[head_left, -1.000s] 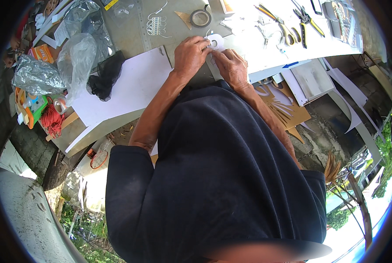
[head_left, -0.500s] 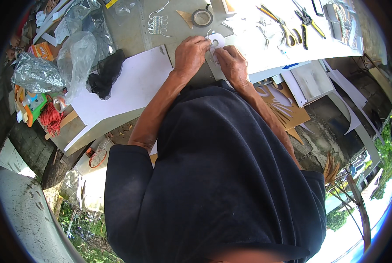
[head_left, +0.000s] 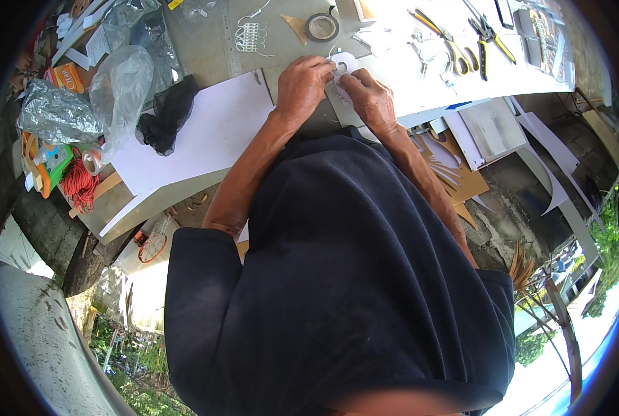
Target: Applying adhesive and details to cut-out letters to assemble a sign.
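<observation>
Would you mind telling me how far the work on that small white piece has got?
Both hands, left hand and right hand, pinch the small white piece at the table edge; what is done cannot be told. The tape roll, yellow-handled pliers and white sheet lie untouched.

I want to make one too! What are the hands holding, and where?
Both hands, left and right, pinch a small white piece by its lower edges.
</observation>
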### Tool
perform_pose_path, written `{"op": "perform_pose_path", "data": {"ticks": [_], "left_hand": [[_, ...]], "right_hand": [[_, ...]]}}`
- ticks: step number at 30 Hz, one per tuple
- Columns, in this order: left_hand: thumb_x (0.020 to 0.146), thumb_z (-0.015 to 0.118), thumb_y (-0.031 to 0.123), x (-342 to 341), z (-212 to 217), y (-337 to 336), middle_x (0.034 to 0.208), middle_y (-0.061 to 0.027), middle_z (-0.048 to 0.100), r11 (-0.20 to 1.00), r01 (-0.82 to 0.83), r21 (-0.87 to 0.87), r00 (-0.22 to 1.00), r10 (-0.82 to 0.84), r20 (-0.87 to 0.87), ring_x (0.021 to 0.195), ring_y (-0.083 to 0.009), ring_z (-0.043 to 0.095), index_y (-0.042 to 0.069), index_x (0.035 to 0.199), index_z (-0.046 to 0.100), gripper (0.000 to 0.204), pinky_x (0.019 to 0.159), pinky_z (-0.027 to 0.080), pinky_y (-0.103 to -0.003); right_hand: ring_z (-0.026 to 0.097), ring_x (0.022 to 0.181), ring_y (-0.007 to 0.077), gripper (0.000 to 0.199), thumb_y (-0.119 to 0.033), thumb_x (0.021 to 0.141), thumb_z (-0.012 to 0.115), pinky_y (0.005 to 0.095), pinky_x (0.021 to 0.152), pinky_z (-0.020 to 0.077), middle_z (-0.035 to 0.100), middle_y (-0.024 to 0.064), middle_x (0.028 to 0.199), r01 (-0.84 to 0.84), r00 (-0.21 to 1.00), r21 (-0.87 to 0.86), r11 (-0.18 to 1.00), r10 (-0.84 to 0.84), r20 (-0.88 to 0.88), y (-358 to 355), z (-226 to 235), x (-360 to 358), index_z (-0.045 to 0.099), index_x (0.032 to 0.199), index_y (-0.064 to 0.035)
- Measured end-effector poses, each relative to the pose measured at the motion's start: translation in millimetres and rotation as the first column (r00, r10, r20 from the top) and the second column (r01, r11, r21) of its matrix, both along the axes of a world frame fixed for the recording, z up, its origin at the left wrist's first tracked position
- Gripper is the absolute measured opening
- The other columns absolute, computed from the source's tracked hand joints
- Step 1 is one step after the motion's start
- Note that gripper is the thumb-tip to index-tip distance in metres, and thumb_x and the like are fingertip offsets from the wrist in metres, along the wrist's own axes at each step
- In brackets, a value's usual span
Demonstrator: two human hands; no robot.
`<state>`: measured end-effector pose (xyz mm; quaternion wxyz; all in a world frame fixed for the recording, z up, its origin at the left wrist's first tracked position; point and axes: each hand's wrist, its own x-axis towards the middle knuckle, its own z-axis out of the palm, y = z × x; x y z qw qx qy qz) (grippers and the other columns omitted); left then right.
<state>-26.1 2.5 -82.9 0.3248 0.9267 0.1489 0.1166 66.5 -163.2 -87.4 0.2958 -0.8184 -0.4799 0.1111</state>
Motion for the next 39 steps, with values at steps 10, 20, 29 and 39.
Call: {"op": "perform_pose_path", "data": {"ticks": [10,20,29,39], "left_hand": [[0.079,0.078,0.008,0,1,1,0.099,-0.0061,0.074,1.0,0.001,-0.014,1.0,-0.001,-0.002,0.093,-0.0276,0.069,0.006,0.101,0.078,0.021,0.081,0.056,-0.038],[0.081,0.076,0.01,1,1,3,0.096,-0.0063,0.074,1.0,0.028,-0.005,1.0,-0.028,-0.003,0.09,-0.0283,0.069,0.005,0.1,0.078,0.02,0.079,0.056,-0.038],[0.082,0.077,0.011,1,-2,4,0.1,-0.0063,0.075,0.999,0.027,-0.023,0.999,-0.027,-0.022,0.091,-0.0281,0.07,0.006,0.1,0.078,0.019,0.08,0.056,-0.038],[0.081,0.078,0.012,0,-3,4,0.099,-0.0077,0.075,0.999,0.032,-0.019,0.999,-0.032,-0.009,0.09,-0.0286,0.07,0.005,0.1,0.079,0.02,0.08,0.056,-0.038]], "right_hand": [[0.07,0.079,0.0284,0.018,-0.011,0.085,0.069,0.0415,0.066,0.0566,0.064,0.0045,0.092,-0.002,0.998,-0.014,1.0,0.003,0.063,2,-2,0,0.071,0.103,-0.0158],[0.069,0.074,0.0268,0.025,-0.01,0.085,0.07,0.0406,0.063,0.056,0.063,0.0048,0.089,0.066,0.997,0.003,0.998,-0.066,0.041,7,-4,-1,0.071,0.109,-0.0174],[0.067,0.067,0.0245,0.035,-0.007,0.08,0.069,0.0385,0.059,0.0547,0.059,0.0032,0.083,-0.149,0.981,-0.06,0.987,0.155,0.114,-5,2,-1,0.071,0.113,-0.0208],[0.072,0.074,0.0269,0.022,-0.013,0.086,0.074,0.0378,0.065,0.058,0.068,0.0051,0.094,0.128,0.991,-0.014,0.992,-0.129,-0.034,-3,-1,-11,0.074,0.107,-0.0165]]}}
